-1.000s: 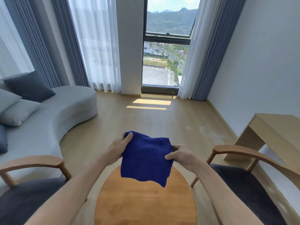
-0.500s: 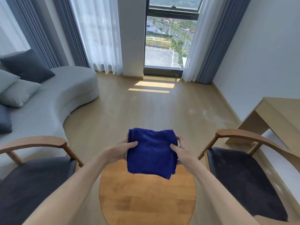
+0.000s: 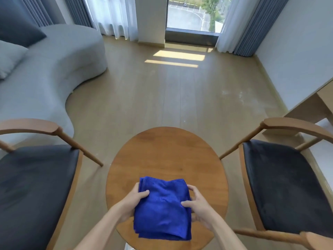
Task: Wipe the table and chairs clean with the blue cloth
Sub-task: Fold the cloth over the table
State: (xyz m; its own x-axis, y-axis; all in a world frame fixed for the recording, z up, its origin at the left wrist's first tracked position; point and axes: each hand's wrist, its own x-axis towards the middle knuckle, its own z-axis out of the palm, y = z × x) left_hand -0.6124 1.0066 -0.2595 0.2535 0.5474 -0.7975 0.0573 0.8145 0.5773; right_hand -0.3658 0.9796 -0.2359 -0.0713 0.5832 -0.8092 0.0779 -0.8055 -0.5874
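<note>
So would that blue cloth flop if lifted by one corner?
Probably: the blue cloth is folded in soft layers, and sags where both hands grip it. It looks light. Its fuzzy pile likely drags rather than slides on the table.

One head-worn wide-angle view looks steeply down, close over a table (image 3: 166, 156). A window (image 3: 191, 13) fills the frame's top.

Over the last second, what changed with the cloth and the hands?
The blue cloth, held open and hanging a second ago, is now folded into a thick pad and has come down low over the near part of the round table. The left hand and right hand keep gripping its sides. The view tilted down. Both chairs and the sofa stayed put.
</note>
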